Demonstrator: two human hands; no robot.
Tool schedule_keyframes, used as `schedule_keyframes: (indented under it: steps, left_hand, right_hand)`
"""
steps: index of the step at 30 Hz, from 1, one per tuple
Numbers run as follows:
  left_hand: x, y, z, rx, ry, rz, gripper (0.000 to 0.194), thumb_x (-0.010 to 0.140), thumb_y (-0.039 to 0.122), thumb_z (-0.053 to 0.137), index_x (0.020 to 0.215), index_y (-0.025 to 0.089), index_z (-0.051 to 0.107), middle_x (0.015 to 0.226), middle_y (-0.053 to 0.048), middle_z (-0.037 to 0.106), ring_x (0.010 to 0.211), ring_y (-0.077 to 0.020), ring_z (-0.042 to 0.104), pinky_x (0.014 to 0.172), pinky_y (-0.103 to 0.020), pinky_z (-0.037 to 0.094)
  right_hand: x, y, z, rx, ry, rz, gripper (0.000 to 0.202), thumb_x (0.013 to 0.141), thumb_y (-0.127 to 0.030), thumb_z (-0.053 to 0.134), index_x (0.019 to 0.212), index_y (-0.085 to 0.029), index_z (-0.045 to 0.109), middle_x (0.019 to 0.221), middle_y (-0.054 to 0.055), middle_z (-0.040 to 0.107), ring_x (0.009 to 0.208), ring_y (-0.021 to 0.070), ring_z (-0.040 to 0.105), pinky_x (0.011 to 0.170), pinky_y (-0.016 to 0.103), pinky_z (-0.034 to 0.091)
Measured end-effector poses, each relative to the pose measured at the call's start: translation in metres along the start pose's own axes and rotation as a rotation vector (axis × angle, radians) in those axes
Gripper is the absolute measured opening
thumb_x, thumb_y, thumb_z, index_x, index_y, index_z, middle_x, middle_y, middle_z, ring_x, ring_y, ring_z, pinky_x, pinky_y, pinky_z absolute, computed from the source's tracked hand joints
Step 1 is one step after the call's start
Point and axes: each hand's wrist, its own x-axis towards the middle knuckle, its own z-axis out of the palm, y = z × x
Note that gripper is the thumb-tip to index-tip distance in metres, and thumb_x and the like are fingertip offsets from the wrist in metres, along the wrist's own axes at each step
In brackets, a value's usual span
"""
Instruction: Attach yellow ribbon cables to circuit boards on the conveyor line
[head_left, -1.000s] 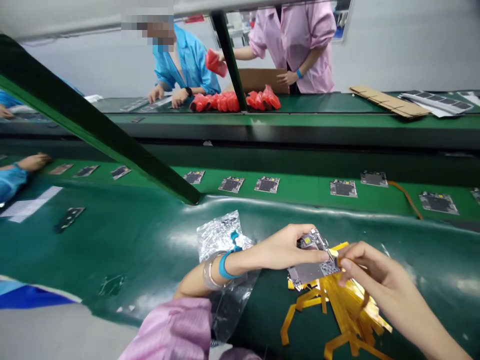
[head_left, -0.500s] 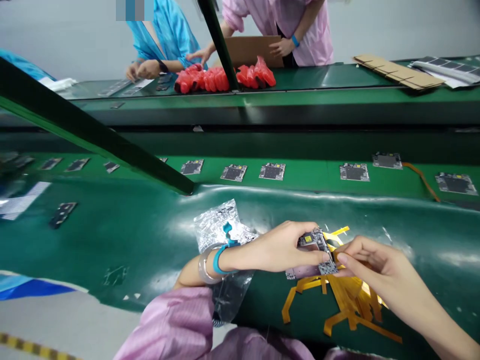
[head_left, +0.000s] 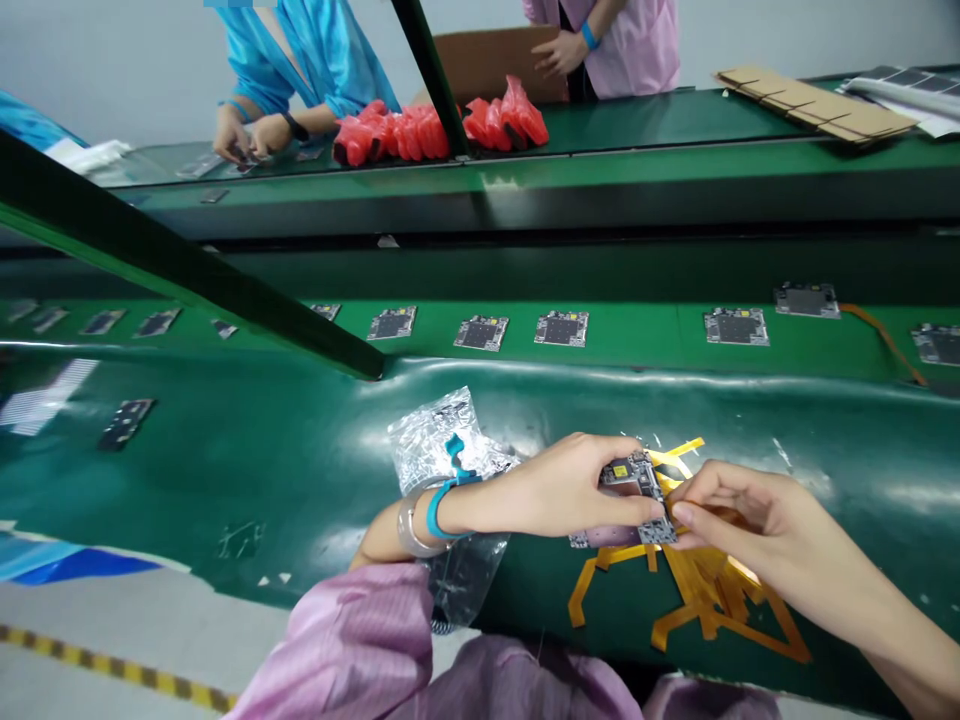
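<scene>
My left hand (head_left: 577, 490) grips a circuit board (head_left: 634, 480) with a yellow square on it, thumb on top and fingers behind. At the board's right edge, my right hand (head_left: 742, 510) pinches an orange flex cable, mostly covered by the fingers. Below both hands lies a loose pile of orange flex cables (head_left: 709, 590) on the green mat. A clear plastic bag (head_left: 431, 440) rests beneath and beside my left wrist, which wears a teal strap (head_left: 442, 510) and a clear band.
Several circuit boards lie on the green belt (head_left: 645, 330) ahead. A slanted green post (head_left: 187, 280) crosses the left side. Behind, two people's hands work near red wrapped bundles (head_left: 405, 132) and a cardboard box (head_left: 487, 65). A dark board (head_left: 126, 424) lies at left.
The boards on the near belt have shifted slightly right in view. One far person's arm has drawn back from the red bundles. My hands keep their hold on the board and cable.
</scene>
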Motion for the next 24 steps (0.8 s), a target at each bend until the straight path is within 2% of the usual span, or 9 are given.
schedule_keyframes:
  steps: [5,8,10,13,15,18,21,22,24]
  left_hand:
    - [0.006,-0.003,0.002,-0.012,0.041,-0.002,0.026,0.083,0.038,0.069,0.078,0.019,0.053,0.065,0.006,0.048,0.059,-0.0086,0.037,0.051,-0.023,0.027]
    - [0.010,-0.006,0.002,0.016,0.054,0.012,0.030,0.081,0.038,0.069,0.071,0.019,0.049,0.062,0.006,0.042,0.059,-0.0084,0.033,0.050,-0.024,0.023]
    - [0.012,-0.006,0.000,0.013,0.058,0.028,0.034,0.083,0.043,0.068,0.071,0.019,0.049,0.062,0.006,0.040,0.059,-0.0084,0.032,0.050,-0.025,0.023]
    - [0.013,-0.005,-0.002,-0.003,0.074,0.036,0.041,0.089,0.051,0.064,0.072,0.019,0.045,0.064,0.007,0.037,0.059,-0.0084,0.031,0.050,-0.025,0.023]
    - [0.013,-0.004,-0.002,0.012,0.087,0.023,0.043,0.095,0.053,0.055,0.071,0.019,0.042,0.063,0.006,0.036,0.058,-0.0087,0.031,0.051,-0.026,0.023]
    - [0.015,-0.006,0.000,0.048,0.090,-0.010,0.042,0.103,0.047,0.041,0.074,0.019,0.048,0.062,0.005,0.043,0.057,-0.0096,0.037,0.054,-0.027,0.030]
    - [0.019,-0.011,0.002,0.035,0.157,0.025,0.032,0.105,0.046,0.043,0.095,0.021,0.059,0.079,0.002,0.063,0.070,-0.0129,0.055,0.068,-0.029,0.043]
    - [0.020,-0.012,0.002,0.023,0.230,0.067,0.028,0.104,0.046,0.046,0.105,0.022,0.060,0.093,-0.001,0.069,0.082,-0.0153,0.061,0.077,-0.031,0.048]
    - [0.022,-0.015,-0.001,-0.001,0.407,0.163,0.028,0.103,0.044,0.052,0.120,0.023,0.057,0.122,-0.006,0.068,0.111,-0.0201,0.063,0.098,-0.037,0.049]
  right_hand:
    - [0.001,-0.001,0.007,-0.011,0.064,-0.011,0.029,0.091,-0.048,0.072,0.079,-0.022,0.072,0.077,0.002,0.073,0.075,0.0183,0.074,0.071,0.028,0.061]
    - [0.005,0.001,0.009,0.053,0.036,0.023,0.032,0.087,-0.053,0.075,0.078,-0.022,0.073,0.077,0.002,0.072,0.077,0.0207,0.075,0.075,0.033,0.065]
    - [0.007,0.004,0.007,0.118,0.021,0.075,0.039,0.086,-0.060,0.073,0.081,-0.022,0.074,0.082,0.004,0.073,0.082,0.0234,0.076,0.082,0.039,0.066]
    - [0.009,0.009,0.003,0.224,0.086,0.145,0.052,0.091,-0.070,0.061,0.094,-0.021,0.077,0.101,0.010,0.076,0.090,0.0272,0.077,0.088,0.045,0.064]
    - [0.011,0.011,0.002,0.237,0.124,0.138,0.054,0.093,-0.071,0.057,0.100,-0.021,0.078,0.112,0.012,0.076,0.096,0.0279,0.076,0.089,0.043,0.063]
    - [0.016,0.012,0.003,0.102,0.073,0.067,0.039,0.090,-0.061,0.069,0.095,-0.023,0.078,0.100,0.007,0.078,0.092,0.0240,0.075,0.083,0.034,0.061]
    - [0.028,0.015,-0.003,-0.027,0.077,0.001,0.026,0.084,-0.048,0.078,0.087,-0.022,0.078,0.082,0.003,0.079,0.077,0.0209,0.074,0.070,0.030,0.058]
    - [0.035,0.015,-0.008,-0.050,0.121,-0.024,0.026,0.082,-0.048,0.079,0.085,-0.021,0.078,0.080,0.004,0.079,0.074,0.0210,0.074,0.067,0.030,0.058]
    - [0.052,0.015,-0.028,-0.081,0.237,-0.078,0.032,0.079,-0.050,0.080,0.086,-0.020,0.079,0.081,0.006,0.080,0.073,0.0225,0.074,0.066,0.032,0.059]
